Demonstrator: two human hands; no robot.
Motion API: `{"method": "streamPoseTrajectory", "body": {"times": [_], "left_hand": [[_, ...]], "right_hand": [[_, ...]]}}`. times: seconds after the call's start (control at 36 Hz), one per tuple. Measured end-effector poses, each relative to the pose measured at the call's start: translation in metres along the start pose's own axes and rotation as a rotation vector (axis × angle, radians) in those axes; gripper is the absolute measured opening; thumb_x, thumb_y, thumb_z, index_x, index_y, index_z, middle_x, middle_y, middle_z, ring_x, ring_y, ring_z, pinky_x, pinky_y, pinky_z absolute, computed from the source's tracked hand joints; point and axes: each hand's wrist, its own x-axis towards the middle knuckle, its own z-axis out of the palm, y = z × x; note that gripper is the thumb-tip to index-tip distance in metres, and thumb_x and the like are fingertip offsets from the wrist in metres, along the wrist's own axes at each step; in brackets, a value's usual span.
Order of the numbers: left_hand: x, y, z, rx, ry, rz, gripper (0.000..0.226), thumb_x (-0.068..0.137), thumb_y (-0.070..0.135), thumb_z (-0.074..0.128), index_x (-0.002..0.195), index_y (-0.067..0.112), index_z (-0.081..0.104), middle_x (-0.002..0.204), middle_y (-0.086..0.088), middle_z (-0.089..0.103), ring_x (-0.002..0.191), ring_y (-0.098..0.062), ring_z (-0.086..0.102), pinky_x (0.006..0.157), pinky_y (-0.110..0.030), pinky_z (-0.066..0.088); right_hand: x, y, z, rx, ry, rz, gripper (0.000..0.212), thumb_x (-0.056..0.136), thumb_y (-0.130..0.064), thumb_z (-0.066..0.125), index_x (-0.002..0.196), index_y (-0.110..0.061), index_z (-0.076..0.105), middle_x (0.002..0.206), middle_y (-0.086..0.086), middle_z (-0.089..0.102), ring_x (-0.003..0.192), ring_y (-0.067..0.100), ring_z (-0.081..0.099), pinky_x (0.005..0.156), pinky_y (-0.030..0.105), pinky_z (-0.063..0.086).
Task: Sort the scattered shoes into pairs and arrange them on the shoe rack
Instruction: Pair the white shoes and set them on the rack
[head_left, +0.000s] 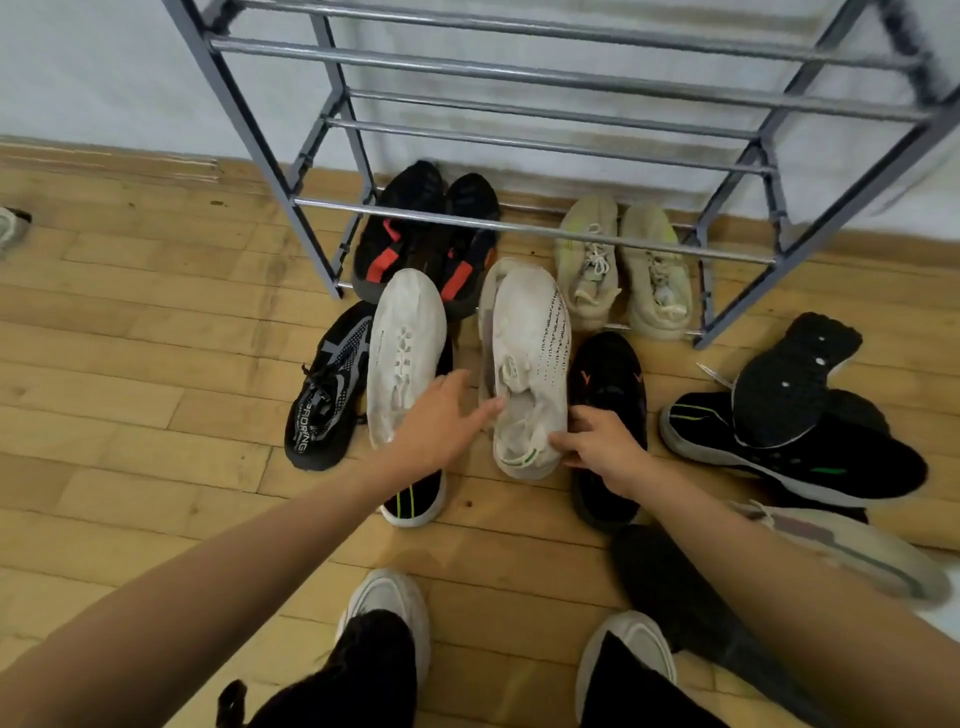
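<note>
From the head camera, the right hand pinches the heel of a dotted white shoe, thumb on one side and curled fingers on the other; how far they reach underneath is hidden. The left hand stretches across with fingers nearly straight, their tips touching that shoe's opening. Its palm covers the heel of a plain white shoe just beside, which lies over a black striped shoe (only the heel end shows). Both white shoes lie on the wooden floor before the shoe rack, whose top is cut off. At its bottom level sit a black-and-red pair and a beige pair. A black-grey knit shoe lies left of the white ones, and a black shoe with orange marks right, partly under the right hand. Further right a sole-up black shoe rests on another black shoe. The grey shoe behind the right forearm is blurred.
</note>
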Motion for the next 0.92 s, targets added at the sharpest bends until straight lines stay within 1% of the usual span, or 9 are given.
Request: {"method": "streamPoseTrajectory", "body": {"times": [0.14,0.25,0.39,0.47,0.53,0.61,0.69,0.78,0.92], "left_hand": [[0.017,0.036,0.023,-0.530,-0.283,-0.156,0.065,0.083,0.019,0.069,0.139,0.019,0.038,0.125,-0.005,0.059,0.106,-0.019,0.061,0.087,-0.038,0.055],[0.020,0.049,0.042,-0.696,-0.435,-0.139,0.062,0.081,0.008,0.070,0.134,0.023,0.042,0.122,-0.007,0.059,0.105,-0.024,0.063,0.079,-0.038,0.058],[0.028,0.080,0.076,-0.712,-0.487,-0.101,0.061,0.079,0.001,0.070,0.131,0.021,0.046,0.116,-0.006,0.062,0.101,-0.022,0.065,0.071,-0.033,0.059],[0.034,0.104,0.100,-0.734,-0.517,-0.110,0.048,0.084,-0.001,0.063,0.121,0.027,0.052,0.108,-0.004,0.066,0.092,-0.019,0.067,0.063,-0.029,0.058],[0.038,0.117,0.116,-0.718,-0.548,-0.109,0.043,0.086,0.000,0.060,0.120,0.027,0.053,0.109,-0.004,0.067,0.094,-0.019,0.067,0.064,-0.029,0.058],[0.041,0.129,0.136,-0.649,-0.591,-0.114,0.043,0.087,0.000,0.059,0.123,0.022,0.053,0.111,-0.004,0.067,0.096,-0.019,0.067,0.066,-0.030,0.059],[0.043,0.131,0.151,-0.554,-0.633,-0.113,0.043,0.087,-0.001,0.058,0.125,0.020,0.051,0.114,-0.003,0.065,0.101,-0.020,0.064,0.073,-0.035,0.058],[0.045,0.132,0.161,-0.518,-0.635,-0.142,0.042,0.089,-0.001,0.055,0.123,0.022,0.050,0.115,-0.002,0.064,0.104,-0.020,0.062,0.079,-0.038,0.055],[0.047,0.129,0.167,-0.511,-0.604,-0.161,0.041,0.091,-0.002,0.051,0.121,0.026,0.049,0.109,0.001,0.064,0.100,-0.017,0.061,0.078,-0.035,0.053]], "right_hand": [[-0.017,0.007,-0.022,0.096,0.016,-0.010,0.036,0.086,0.000,0.062,0.121,-0.010,0.057,0.112,0.008,0.066,0.102,0.021,0.065,0.086,0.038,0.056],[-0.035,0.021,-0.056,0.141,0.009,0.021,0.045,0.086,0.002,0.061,0.128,-0.007,0.051,0.116,0.005,0.063,0.103,0.019,0.063,0.077,0.027,0.058],[-0.057,0.045,-0.097,0.226,0.016,-0.005,0.049,0.084,-0.002,0.066,0.129,-0.010,0.051,0.118,0.009,0.064,0.103,0.022,0.066,0.083,0.036,0.058],[-0.071,0.054,-0.126,0.239,0.085,-0.034,0.042,0.086,-0.023,0.067,0.126,-0.015,0.056,0.114,0.002,0.068,0.098,0.017,0.069,0.083,0.037,0.058],[-0.077,0.061,-0.147,0.076,0.324,-0.042,0.038,0.088,-0.034,0.063,0.122,-0.017,0.060,0.114,-0.001,0.067,0.100,0.013,0.064,0.085,0.031,0.054],[-0.083,0.081,-0.182,-0.368,0.698,-0.023,0.033,0.090,-0.027,0.060,0.121,-0.014,0.059,0.122,0.006,0.059,0.112,0.021,0.054,0.090,0.030,0.044],[-0.091,0.105,-0.212,-0.581,0.718,0.178,0.045,0.088,-0.023,0.057,0.131,-0.013,0.046,0.136,0.015,0.042,0.130,0.033,0.031,0.103,0.043,0.034],[-0.098,0.120,-0.235,-0.512,0.667,0.321,0.055,0.087,-0.035,0.058,0.136,-0.019,0.038,0.141,0.016,0.036,0.136,0.035,0.024,0.107,0.047,0.028],[-0.102,0.128,-0.263,-0.135,0.839,0.264,0.048,0.092,-0.042,0.049,0.128,-0.011,0.050,0.132,0.015,0.053,0.120,0.032,0.049,0.090,0.035,0.041]]}}
